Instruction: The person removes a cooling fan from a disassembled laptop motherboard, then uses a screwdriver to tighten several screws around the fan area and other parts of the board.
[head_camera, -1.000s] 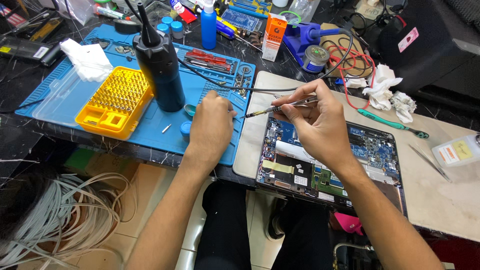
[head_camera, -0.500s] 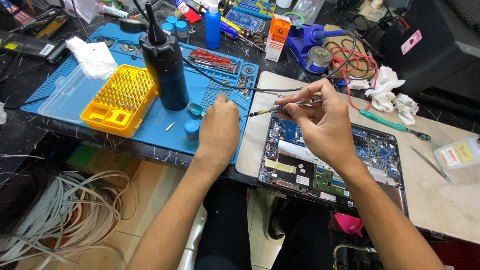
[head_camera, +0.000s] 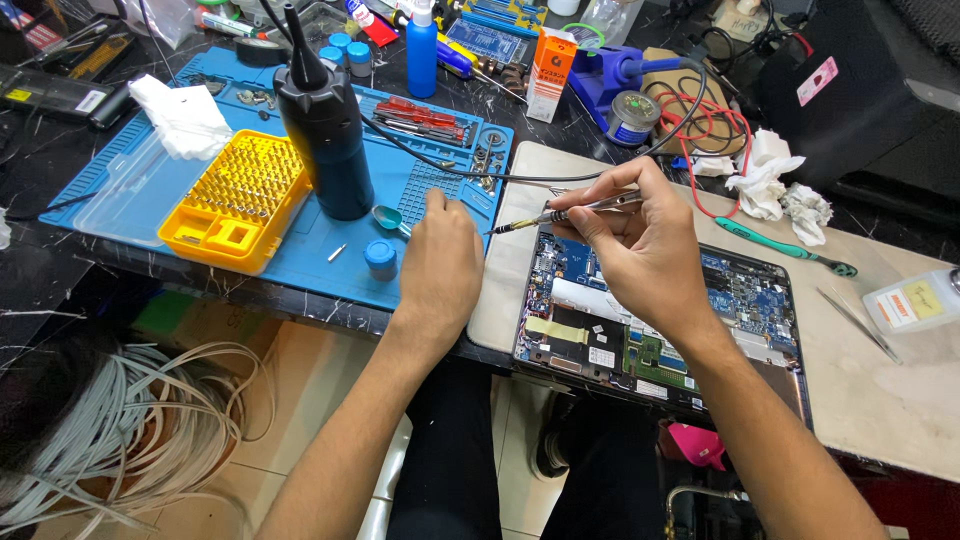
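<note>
1. Here, the right hand (head_camera: 640, 250) pinches a slim screwdriver (head_camera: 570, 212) between thumb and fingertips; its grip is narrow and closed on the shaft, the tip pointing left toward the blue mat.
2. The screwdriver hovers over the opened laptop (head_camera: 740, 300), whose exposed blue circuit board lies at the worktop's front edge, right of centre.
3. The left hand (head_camera: 440, 265) rests palm down on the right front corner of the blue work mat (head_camera: 130, 180), fingers curled loosely; whether it holds anything cannot be told.
4. Just beside the left hand lie a teal spoon-shaped tool (head_camera: 388, 218) and a small blue cap (head_camera: 380, 255).
5. A tall dark bottle (head_camera: 325, 140) stands upright on the mat's middle, with a yellow bit tray (head_camera: 235, 200) touching the mat to its left.
6. A green-handled tool (head_camera: 790, 245) and crumpled white tissue (head_camera: 770, 185) lie toward the worktop's right side, behind the laptop.
</note>
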